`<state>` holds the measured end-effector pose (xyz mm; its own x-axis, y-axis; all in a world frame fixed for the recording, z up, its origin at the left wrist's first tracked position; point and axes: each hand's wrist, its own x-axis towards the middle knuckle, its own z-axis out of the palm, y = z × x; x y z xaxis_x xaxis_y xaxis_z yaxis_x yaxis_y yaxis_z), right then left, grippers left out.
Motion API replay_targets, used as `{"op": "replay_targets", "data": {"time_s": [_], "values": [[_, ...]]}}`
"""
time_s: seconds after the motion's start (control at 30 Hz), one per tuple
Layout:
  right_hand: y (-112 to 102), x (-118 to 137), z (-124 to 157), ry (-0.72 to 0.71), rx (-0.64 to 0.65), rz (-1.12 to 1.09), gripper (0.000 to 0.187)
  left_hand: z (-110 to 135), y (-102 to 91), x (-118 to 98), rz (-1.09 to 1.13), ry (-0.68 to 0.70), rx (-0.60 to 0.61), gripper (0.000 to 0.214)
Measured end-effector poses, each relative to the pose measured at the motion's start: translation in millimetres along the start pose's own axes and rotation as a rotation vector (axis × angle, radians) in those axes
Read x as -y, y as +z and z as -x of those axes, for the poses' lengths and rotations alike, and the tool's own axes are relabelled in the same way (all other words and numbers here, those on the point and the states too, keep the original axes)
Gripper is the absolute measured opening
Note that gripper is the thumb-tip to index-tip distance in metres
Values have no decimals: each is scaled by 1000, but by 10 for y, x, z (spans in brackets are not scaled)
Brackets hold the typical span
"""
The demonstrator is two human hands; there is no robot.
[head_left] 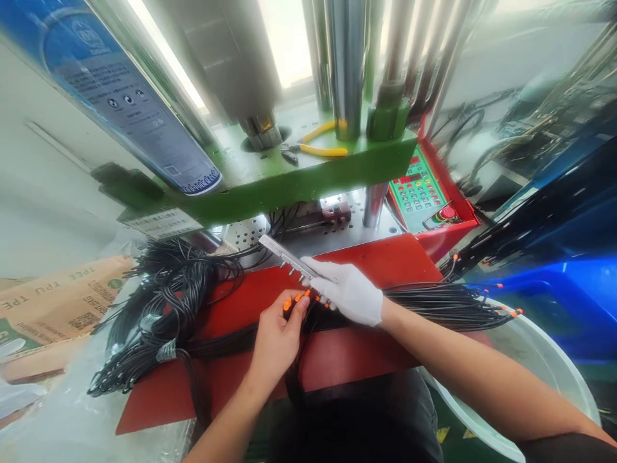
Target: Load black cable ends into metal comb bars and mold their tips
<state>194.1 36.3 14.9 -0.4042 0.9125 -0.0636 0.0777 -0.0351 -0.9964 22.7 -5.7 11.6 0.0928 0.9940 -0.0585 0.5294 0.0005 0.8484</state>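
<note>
My right hand [349,290], in a white glove, grips a narrow metal bar [282,254] with a row of small pins along its lower edge. The bar slants up to the left above the red board. Bare and closed, my left hand [278,337] pinches several small orange-tipped cable ends [297,297] just below the bar. More orange tips show under the gloved fingers. Whether they touch the pins I cannot tell. Black cables [434,305] run across the board beneath both hands, with orange ends at the right.
A red board [337,366] spans the front of a green press [289,177]. Yellow-handled pliers [322,151] and a blue spray can [139,109] are on the press. Bundled black cables [178,289] lie left. A control panel [419,190] and white tub [563,366] stand right.
</note>
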Motion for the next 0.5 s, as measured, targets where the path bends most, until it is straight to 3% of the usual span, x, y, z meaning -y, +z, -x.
{"op": "replay_targets", "data": {"time_s": [0.13, 0.33, 0.5], "values": [[5, -9, -4, -8, -19, 66, 49, 41, 107, 15, -192, 75, -98, 18], [-4, -14, 4, -27, -17, 41, 51, 58, 200, 92, -369, 335, -223, 17], [-7, -3, 3, 5, -2, -72, 49, 26, 128, 62, -333, 300, -170, 17]]}}
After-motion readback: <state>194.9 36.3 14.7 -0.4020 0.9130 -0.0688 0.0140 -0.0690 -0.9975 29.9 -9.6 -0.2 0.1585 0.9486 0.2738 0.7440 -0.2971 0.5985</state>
